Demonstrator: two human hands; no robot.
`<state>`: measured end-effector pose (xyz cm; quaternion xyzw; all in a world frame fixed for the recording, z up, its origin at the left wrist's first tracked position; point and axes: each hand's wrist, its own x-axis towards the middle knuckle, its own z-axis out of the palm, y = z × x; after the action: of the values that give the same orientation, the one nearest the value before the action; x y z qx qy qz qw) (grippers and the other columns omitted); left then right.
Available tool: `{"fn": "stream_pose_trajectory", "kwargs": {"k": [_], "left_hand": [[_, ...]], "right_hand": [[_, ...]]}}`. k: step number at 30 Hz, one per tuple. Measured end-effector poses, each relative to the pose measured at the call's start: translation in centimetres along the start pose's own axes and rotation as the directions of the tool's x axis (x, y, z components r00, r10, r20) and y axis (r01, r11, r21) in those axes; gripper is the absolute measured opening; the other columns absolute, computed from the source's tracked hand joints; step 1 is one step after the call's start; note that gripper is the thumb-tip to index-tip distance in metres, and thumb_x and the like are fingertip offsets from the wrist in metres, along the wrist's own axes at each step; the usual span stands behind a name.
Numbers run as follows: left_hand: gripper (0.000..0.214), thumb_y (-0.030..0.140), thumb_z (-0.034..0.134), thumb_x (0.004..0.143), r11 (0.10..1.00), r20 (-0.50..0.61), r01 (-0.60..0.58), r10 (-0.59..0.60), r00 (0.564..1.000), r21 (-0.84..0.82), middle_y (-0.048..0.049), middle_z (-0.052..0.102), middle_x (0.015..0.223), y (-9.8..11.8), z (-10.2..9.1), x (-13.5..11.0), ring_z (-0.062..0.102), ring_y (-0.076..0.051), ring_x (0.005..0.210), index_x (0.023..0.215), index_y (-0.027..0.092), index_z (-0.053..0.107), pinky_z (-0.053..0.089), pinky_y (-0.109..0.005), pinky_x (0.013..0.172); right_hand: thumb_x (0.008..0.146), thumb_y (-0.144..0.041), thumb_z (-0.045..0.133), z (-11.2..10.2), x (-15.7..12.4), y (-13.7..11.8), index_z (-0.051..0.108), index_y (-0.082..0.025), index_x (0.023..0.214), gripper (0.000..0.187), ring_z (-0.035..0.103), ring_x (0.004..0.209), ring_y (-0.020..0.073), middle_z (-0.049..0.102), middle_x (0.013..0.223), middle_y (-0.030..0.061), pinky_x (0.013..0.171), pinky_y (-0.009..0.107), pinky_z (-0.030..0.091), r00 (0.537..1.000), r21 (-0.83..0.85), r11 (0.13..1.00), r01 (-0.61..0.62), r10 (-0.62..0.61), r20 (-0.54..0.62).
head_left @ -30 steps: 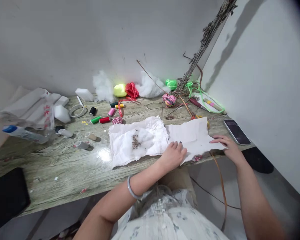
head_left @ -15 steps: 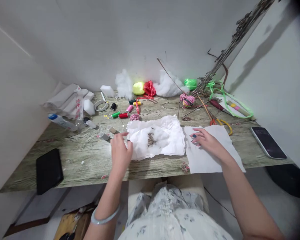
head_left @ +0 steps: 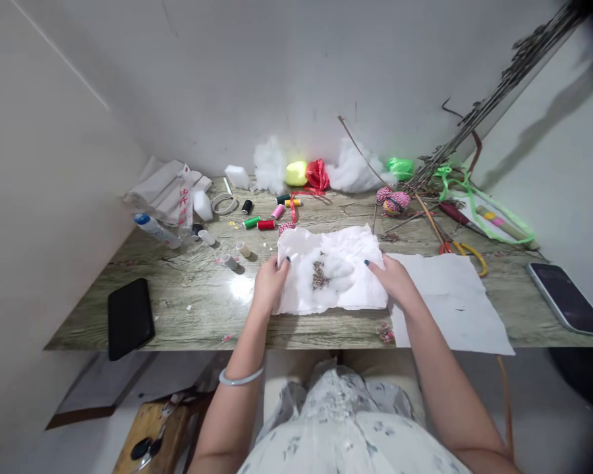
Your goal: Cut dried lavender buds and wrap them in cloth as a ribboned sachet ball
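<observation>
A white cloth (head_left: 296,299) with ragged edges lies near the front of the table, carrying a layer of white stuffing (head_left: 337,270) and a small heap of brown dried bits (head_left: 320,276). My left hand (head_left: 271,283) grips its left edge, thumb on top and fingers hidden beneath. On the opposite edge, my right hand (head_left: 393,280) pinches the cloth the same way, thumb over it. A second flat white sheet (head_left: 445,299) lies to the right, partly under my right wrist.
Several thread spools (head_left: 265,225) lie behind the cloth. Scissors (head_left: 469,253), twigs (head_left: 400,227) and a phone (head_left: 570,296) are on the right. At left are a black phone-like slab (head_left: 130,318), a blue-capped bottle (head_left: 157,230) and plastic bags (head_left: 165,191). Fluffy stuffing (head_left: 353,168) sits along the wall.
Both hands have closed on the cloth's side edges; my right hand came left from above the flat sheet. The camera view has shifted, so the table appears further right.
</observation>
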<state>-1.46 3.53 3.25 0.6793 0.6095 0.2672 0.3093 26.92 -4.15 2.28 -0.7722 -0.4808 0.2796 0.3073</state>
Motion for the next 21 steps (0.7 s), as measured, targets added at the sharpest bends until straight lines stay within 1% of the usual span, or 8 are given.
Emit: {"fn": "stream_pose_trajectory", "kwargs": {"k": [3, 6, 9, 10, 12, 15, 17, 21], "left_hand": [[0.025, 0.035, 0.047, 0.084, 0.998, -0.015, -0.058, 0.058, 0.998, -0.034, -0.006, 0.068, 0.082, 1.8, -0.5, -0.4, 0.059, -0.023, 0.076, 0.086, 0.018, 0.064, 0.04, -0.03, 0.067], [0.028, 0.037, 0.047, 0.085, 0.98, 0.049, -0.076, 0.087, 0.995, -0.183, -0.0038, 0.067, 0.08, 4.3, 0.1, -1.1, 0.057, -0.018, 0.072, 0.088, 0.015, 0.064, 0.04, -0.026, 0.064], [0.03, 0.038, 0.048, 0.085, 0.943, 0.208, -0.043, 0.117, 0.971, -0.331, -0.0029, 0.066, 0.079, 7.0, 3.1, -2.7, 0.055, -0.016, 0.069, 0.092, 0.013, 0.063, 0.039, -0.023, 0.059], [0.03, 0.039, 0.047, 0.085, 0.927, 0.262, -0.052, 0.159, 0.952, -0.372, -0.0031, 0.066, 0.082, 7.9, 4.5, -3.4, 0.055, -0.016, 0.07, 0.093, 0.013, 0.062, 0.04, -0.023, 0.06], [0.031, 0.039, 0.045, 0.087, 0.902, 0.372, -0.069, 0.244, 0.895, -0.426, -0.0039, 0.067, 0.085, 9.4, 7.5, -4.8, 0.056, -0.017, 0.073, 0.093, 0.014, 0.062, 0.042, -0.024, 0.063], [0.027, 0.034, 0.043, 0.088, 0.908, 0.478, -0.136, 0.33, 0.814, -0.397, -0.0041, 0.067, 0.088, 11.2, 11.5, -6.4, 0.058, -0.018, 0.078, 0.097, 0.015, 0.06, 0.044, -0.025, 0.067], [0.025, 0.032, 0.042, 0.088, 0.927, 0.528, -0.192, 0.344, 0.776, -0.321, -0.0047, 0.067, 0.087, 12.0, 13.1, -6.7, 0.059, -0.018, 0.077, 0.099, 0.016, 0.059, 0.045, -0.025, 0.069], [0.025, 0.031, 0.04, 0.089, 0.952, 0.557, -0.276, 0.302, 0.774, -0.133, -0.0075, 0.067, 0.085, 12.5, 14.2, -5.9, 0.062, -0.02, 0.076, 0.102, 0.016, 0.055, 0.046, -0.028, 0.07]], "right_hand": [[0.08, -0.039, 0.053, -1.8, -0.6, 0.1, 0.066, -0.018, 0.102, 0.034, 0.066, 0.091, 0.0272, 0.072, 0.102, 0.0108, 0.074, 0.035, 0.051, 1.0, 0.027, 1.0, -0.009, 0.01, -0.027], [0.076, -0.042, 0.057, -5.2, -1.7, 1.1, 0.068, -0.018, 0.097, 0.033, 0.067, 0.077, 0.0242, 0.074, 0.09, 0.0075, 0.062, 0.031, 0.051, 0.997, 0.083, 0.996, -0.012, 0.018, -0.072], [0.068, -0.041, 0.066, -9.6, -3.2, 3.8, 0.07, -0.02, 0.091, 0.032, 0.066, 0.067, 0.0238, 0.073, 0.083, 0.0067, 0.054, 0.031, 0.049, 0.979, 0.137, 0.988, -0.069, 0.094, -0.181], [0.067, -0.041, 0.067, -11.1, -3.8, 5.1, 0.071, -0.02, 0.089, 0.031, 0.066, 0.066, 0.0247, 0.073, 0.081, 0.0078, 0.052, 0.032, 0.049, 0.958, 0.137, 0.983, -0.12, 0.15, -0.244], [0.063, -0.043, 0.069, -14.0, -4.8, 8.1, 0.071, -0.022, 0.082, 0.028, 0.065, 0.066, 0.0277, 0.072, 0.077, 0.0086, 0.052, 0.035, 0.048, 0.909, 0.065, 0.952, -0.298, 0.304, -0.285], [0.062, -0.045, 0.067, -17.4, -5.8, 12.5, 0.069, -0.023, 0.079, 0.028, 0.065, 0.074, 0.031, 0.071, 0.079, 0.0105, 0.06, 0.038, 0.048, 0.811, -0.075, 0.869, -0.488, 0.421, -0.406], [0.064, -0.044, 0.065, -18.6, -6.0, 14.5, 0.07, -0.019, 0.087, 0.034, 0.065, 0.08, 0.0309, 0.071, 0.085, 0.0139, 0.064, 0.037, 0.048, 0.776, -0.089, 0.833, -0.546, 0.462, -0.429], [0.068, -0.047, 0.062, -18.6, -5.7, 15.7, 0.068, -0.017, 0.098, 0.044, 0.065, 0.086, 0.0306, 0.069, 0.095, 0.0171, 0.067, 0.036, 0.049, 0.76, -0.056, 0.811, -0.582, 0.518, -0.393]]}}
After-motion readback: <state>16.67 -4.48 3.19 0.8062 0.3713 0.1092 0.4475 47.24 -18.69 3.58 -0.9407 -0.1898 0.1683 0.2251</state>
